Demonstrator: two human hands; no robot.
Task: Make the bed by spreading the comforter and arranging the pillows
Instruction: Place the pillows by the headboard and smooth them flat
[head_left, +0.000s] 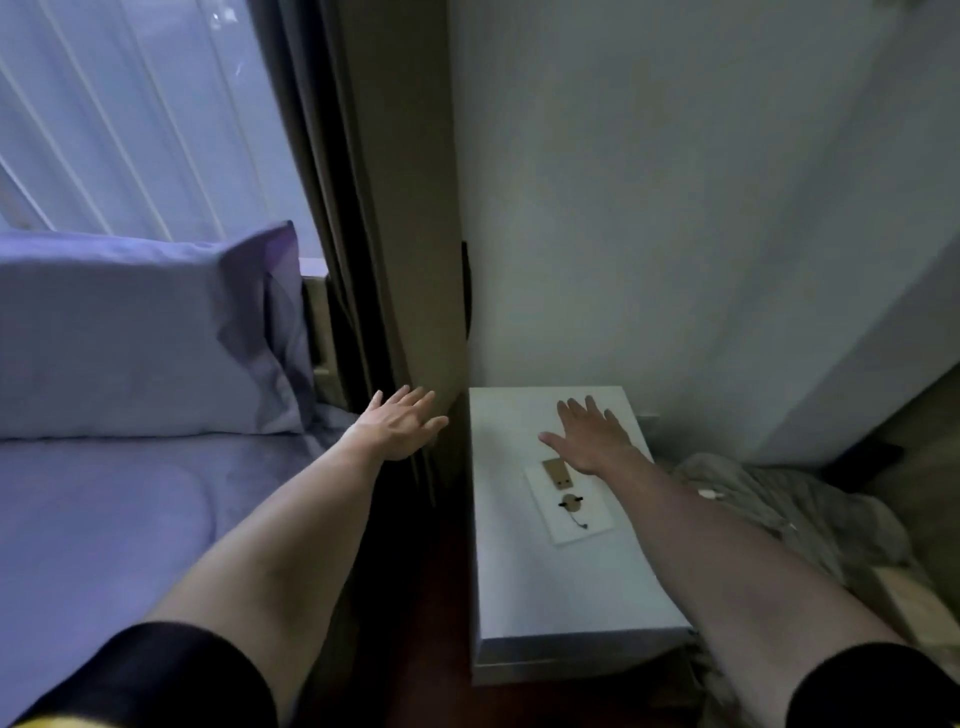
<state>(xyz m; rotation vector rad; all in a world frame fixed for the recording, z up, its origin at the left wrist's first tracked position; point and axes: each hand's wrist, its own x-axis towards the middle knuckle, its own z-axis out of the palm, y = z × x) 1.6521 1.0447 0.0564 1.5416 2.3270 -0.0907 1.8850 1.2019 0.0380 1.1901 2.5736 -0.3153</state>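
Comforter isn't clearly in view; the rumpled grey-beige fabric heap (789, 499) on the floor at far right may be it, can't tell. Pale lavender rectangular pillow (140, 332) stands propped at the head of the bed under the window, presumably already arranged. Lavender bed sheet (104, 519) lies bare below it. Left hand (400, 423) hangs over the bed's corner beside the brown curtain (363, 208), fingers straight, grasping nothing. Right hand (592, 436) hovers above the white nightstand surface (545, 597), fingers spread, also empty, near a small tan card and trinket (563, 488). Likely between grabs.
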